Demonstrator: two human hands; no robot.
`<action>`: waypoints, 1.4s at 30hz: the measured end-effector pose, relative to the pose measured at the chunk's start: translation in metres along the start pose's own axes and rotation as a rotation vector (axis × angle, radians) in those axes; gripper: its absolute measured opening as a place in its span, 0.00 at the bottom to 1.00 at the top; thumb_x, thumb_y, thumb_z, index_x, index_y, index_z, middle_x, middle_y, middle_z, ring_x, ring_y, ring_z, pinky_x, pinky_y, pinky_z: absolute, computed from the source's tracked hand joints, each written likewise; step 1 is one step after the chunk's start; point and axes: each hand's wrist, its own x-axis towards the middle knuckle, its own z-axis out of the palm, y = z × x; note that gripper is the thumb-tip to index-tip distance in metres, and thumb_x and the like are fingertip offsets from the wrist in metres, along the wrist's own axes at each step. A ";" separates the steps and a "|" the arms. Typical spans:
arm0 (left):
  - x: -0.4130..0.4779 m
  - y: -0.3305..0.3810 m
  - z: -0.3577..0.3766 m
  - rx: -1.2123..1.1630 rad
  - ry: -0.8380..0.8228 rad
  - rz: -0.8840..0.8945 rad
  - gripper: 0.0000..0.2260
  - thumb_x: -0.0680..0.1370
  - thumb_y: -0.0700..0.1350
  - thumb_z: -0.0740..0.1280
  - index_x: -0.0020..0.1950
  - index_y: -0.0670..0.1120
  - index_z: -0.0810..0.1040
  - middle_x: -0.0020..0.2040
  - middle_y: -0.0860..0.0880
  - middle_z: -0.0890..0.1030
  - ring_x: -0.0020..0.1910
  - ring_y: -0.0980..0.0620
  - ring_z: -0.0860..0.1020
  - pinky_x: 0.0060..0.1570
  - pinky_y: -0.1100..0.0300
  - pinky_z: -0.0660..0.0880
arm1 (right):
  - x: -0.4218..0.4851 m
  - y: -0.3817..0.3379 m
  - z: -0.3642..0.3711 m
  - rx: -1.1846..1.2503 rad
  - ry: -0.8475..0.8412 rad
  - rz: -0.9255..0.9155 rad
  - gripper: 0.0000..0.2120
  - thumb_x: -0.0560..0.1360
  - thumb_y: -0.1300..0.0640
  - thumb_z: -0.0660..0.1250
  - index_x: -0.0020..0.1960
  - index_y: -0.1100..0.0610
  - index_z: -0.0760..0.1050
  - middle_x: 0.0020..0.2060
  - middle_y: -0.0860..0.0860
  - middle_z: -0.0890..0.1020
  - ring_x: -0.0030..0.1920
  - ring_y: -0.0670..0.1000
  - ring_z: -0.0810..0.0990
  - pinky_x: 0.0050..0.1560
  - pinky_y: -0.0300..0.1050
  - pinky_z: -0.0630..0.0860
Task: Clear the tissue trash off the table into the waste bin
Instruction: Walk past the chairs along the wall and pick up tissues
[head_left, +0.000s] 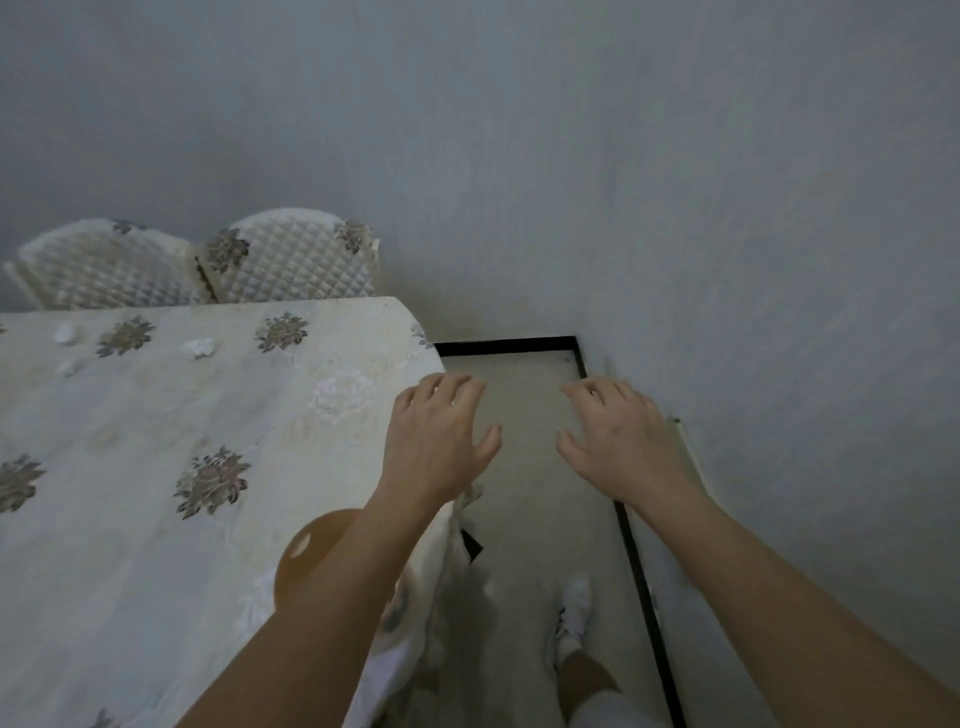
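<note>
Three tissue wads (200, 347) (65, 332) (70, 368), two bare hands (441, 431) (621, 441)

Wall (623, 156): grey-blue, faintly textured, closing the far and right sides and meeting in a corner. Floor (524, 483): pale, matte, narrow between furniture and right wall. Black strip (506, 344) edges the floor at the wall foot. Table (332, 322) at left under a cream cloth (130, 415) with brown flower motifs. Two chairs (296, 265) with quilted covers at its far side, side by side. Light dim, even.
</note>
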 end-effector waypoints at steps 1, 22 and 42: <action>0.012 0.002 0.005 0.001 0.001 0.007 0.26 0.75 0.61 0.55 0.65 0.49 0.76 0.64 0.49 0.79 0.64 0.47 0.74 0.61 0.47 0.71 | 0.008 0.008 0.003 -0.001 -0.002 0.004 0.24 0.71 0.45 0.62 0.62 0.57 0.77 0.57 0.55 0.80 0.56 0.57 0.77 0.55 0.53 0.74; 0.298 0.008 0.108 0.118 0.038 -0.183 0.23 0.75 0.60 0.62 0.65 0.49 0.76 0.62 0.50 0.78 0.61 0.48 0.75 0.58 0.50 0.73 | 0.311 0.158 0.058 0.083 -0.046 -0.228 0.24 0.69 0.47 0.66 0.62 0.56 0.78 0.53 0.54 0.81 0.52 0.58 0.79 0.50 0.53 0.76; 0.516 -0.160 0.178 0.106 0.092 -0.368 0.24 0.75 0.60 0.60 0.64 0.48 0.77 0.62 0.49 0.80 0.60 0.46 0.76 0.57 0.48 0.74 | 0.607 0.124 0.141 0.114 -0.087 -0.406 0.24 0.71 0.47 0.66 0.64 0.56 0.76 0.59 0.55 0.79 0.59 0.57 0.77 0.58 0.54 0.74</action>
